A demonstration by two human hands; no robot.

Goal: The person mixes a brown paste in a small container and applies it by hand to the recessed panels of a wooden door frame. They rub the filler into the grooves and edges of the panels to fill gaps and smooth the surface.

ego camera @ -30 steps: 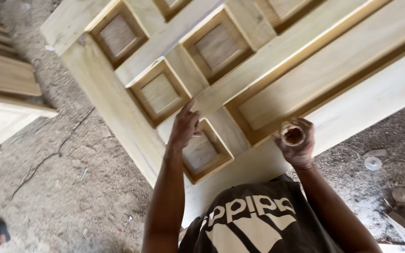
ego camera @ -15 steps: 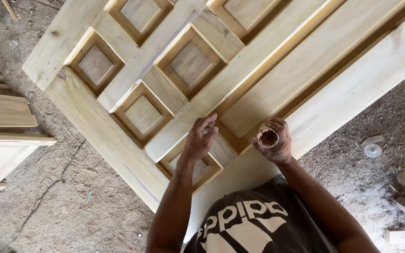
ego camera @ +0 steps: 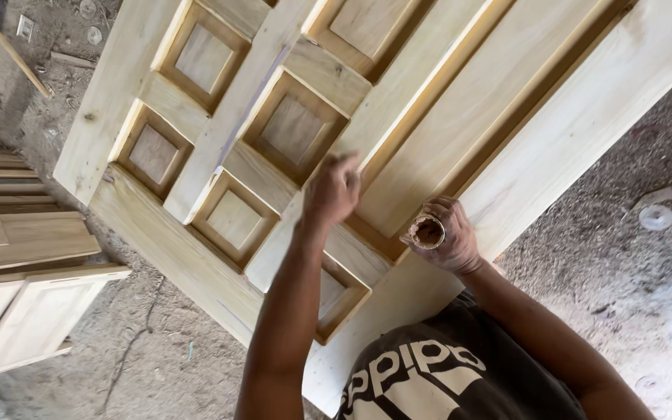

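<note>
Head view: the left hand (ego camera: pixel 332 190), blurred so its grip cannot be told, is pressed on the wooden door (ego camera: pixel 196 257), while a small round cup (ego camera: pixel 428 231), gripped by the right hand (ego camera: pixel 449 237), is best kept level beside it.

Even, soft daylight; pale wooden door (ego camera: pixel 554 132) bright, no glare. Shadows faint, mostly in recessed panels. Left hand (ego camera: pixel 332 190) motion-blurred at fingertips. Floor corners slightly soft, mild wide-angle stretch
</note>
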